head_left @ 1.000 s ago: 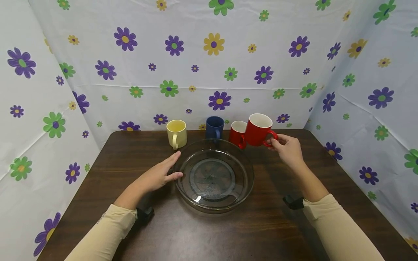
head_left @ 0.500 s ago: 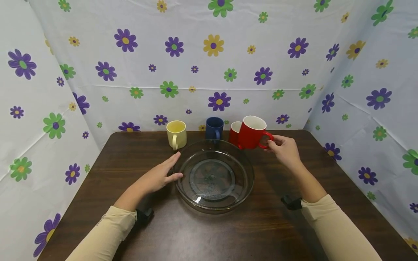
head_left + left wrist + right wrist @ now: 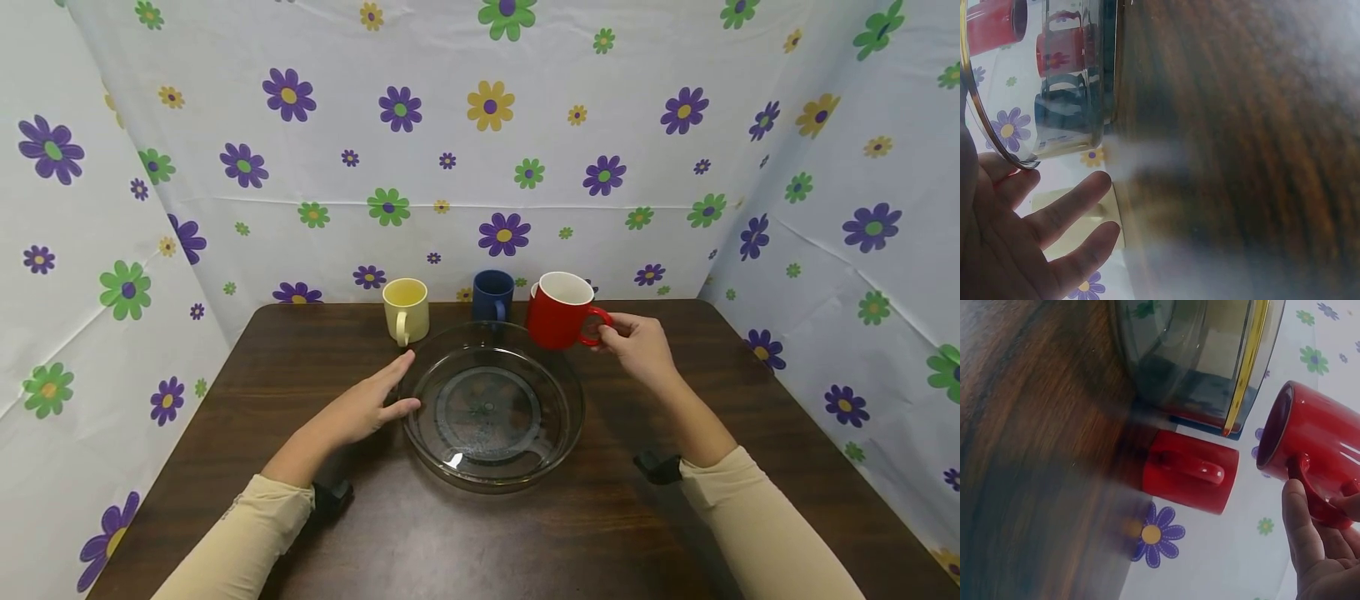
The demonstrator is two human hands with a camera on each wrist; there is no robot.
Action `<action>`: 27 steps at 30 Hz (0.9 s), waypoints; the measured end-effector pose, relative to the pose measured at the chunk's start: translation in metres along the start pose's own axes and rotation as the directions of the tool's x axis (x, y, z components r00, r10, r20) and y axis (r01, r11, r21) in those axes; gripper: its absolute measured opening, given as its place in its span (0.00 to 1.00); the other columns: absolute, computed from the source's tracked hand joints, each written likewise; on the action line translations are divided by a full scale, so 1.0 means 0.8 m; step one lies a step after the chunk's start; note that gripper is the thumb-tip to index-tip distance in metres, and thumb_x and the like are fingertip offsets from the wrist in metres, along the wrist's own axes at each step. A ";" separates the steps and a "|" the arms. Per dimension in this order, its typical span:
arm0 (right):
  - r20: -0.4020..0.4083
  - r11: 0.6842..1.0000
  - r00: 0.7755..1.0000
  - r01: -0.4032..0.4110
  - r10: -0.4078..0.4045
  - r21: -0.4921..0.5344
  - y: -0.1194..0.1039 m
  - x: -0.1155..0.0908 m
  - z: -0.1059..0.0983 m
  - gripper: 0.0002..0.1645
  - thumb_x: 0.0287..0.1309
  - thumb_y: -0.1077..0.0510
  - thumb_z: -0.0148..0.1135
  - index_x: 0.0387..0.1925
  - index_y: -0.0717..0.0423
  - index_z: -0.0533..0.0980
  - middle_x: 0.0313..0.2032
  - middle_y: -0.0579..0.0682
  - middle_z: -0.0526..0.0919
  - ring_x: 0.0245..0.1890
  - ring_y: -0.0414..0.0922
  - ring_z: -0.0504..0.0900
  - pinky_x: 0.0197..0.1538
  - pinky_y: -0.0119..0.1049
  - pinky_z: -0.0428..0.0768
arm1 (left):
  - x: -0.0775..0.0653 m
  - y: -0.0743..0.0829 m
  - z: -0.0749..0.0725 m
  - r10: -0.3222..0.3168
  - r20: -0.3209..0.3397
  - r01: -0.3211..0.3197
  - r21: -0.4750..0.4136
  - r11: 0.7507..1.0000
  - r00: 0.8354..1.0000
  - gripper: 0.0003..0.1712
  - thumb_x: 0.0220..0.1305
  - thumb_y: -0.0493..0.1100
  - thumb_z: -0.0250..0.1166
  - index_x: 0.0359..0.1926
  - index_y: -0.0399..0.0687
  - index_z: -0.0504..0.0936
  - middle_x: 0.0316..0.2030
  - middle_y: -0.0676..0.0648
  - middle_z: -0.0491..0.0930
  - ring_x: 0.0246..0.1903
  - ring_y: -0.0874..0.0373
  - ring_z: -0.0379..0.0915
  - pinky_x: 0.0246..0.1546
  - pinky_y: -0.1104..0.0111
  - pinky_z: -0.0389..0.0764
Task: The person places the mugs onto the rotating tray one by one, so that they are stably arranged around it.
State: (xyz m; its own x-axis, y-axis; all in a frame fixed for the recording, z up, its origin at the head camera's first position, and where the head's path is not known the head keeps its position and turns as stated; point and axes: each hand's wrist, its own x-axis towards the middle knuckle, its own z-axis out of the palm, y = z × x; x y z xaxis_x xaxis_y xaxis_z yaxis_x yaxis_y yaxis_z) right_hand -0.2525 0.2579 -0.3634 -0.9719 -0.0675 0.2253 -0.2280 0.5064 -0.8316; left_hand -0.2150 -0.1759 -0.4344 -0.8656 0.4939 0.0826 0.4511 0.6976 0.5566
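My right hand (image 3: 637,346) pinches the handle of a red mug (image 3: 553,321) with a white inside. The right wrist view has this mug raised off the table, base towards the wood. In the head view it overlaps the far right rim of a tinted glass dish (image 3: 491,479). Behind it a second red mug (image 3: 1191,469) stands on the table, nearly hidden in the head view. With fingers extended, my left hand (image 3: 360,408) lies against the dish's left side. A blue mug (image 3: 491,298) stands beyond the dish, and a yellow mug (image 3: 406,312) stands left of that.
Dark brown wood makes up the table (image 3: 480,550). A white curtain (image 3: 465,183) with purple, green and yellow flowers encloses its back and sides. The mugs on the table stand near the back edge.
My right hand has carried the red mug leftward and slightly down, towards the dish, and it now covers most of the second red mug. My left hand and the dish stay put.
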 end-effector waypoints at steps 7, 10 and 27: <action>0.038 1.000 0.999 0.005 -0.005 0.010 -0.002 0.006 0.010 0.19 0.72 0.64 0.57 0.59 0.72 0.77 0.48 0.68 0.85 0.40 0.58 0.89 0.47 0.42 0.84 | 0.000 -0.001 0.000 -0.009 0.001 0.009 -0.013 1.000 1.000 0.50 0.73 0.63 0.58 0.81 0.43 0.47 0.79 0.39 0.48 0.76 0.42 0.49 0.73 0.44 0.54; 0.053 1.000 0.999 0.002 -0.003 0.017 -0.003 0.007 0.014 0.19 0.72 0.64 0.57 0.59 0.72 0.77 0.48 0.68 0.85 0.41 0.59 0.89 0.47 0.42 0.84 | 0.000 -0.001 0.000 -0.006 -0.002 0.006 -0.014 1.000 1.000 0.50 0.73 0.64 0.58 0.81 0.43 0.47 0.79 0.39 0.48 0.76 0.42 0.49 0.73 0.44 0.54; 0.115 0.995 0.993 -0.002 -0.009 0.095 -0.007 0.010 0.042 0.19 0.71 0.67 0.57 0.58 0.74 0.77 0.49 0.69 0.85 0.40 0.59 0.89 0.48 0.45 0.84 | 0.001 -0.003 0.001 -0.014 0.005 0.014 -0.029 0.999 1.000 0.50 0.72 0.64 0.58 0.81 0.43 0.47 0.80 0.40 0.47 0.76 0.41 0.49 0.73 0.44 0.54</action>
State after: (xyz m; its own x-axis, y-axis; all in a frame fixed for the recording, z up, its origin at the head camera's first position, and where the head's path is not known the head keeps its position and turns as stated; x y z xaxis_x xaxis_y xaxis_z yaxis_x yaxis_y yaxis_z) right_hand -0.2606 0.2253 -0.3740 -0.9701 -0.1701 0.1731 -0.2305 0.4223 -0.8766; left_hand -0.2164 -0.1766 -0.4361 -0.8707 0.4867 0.0710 0.4326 0.6892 0.5813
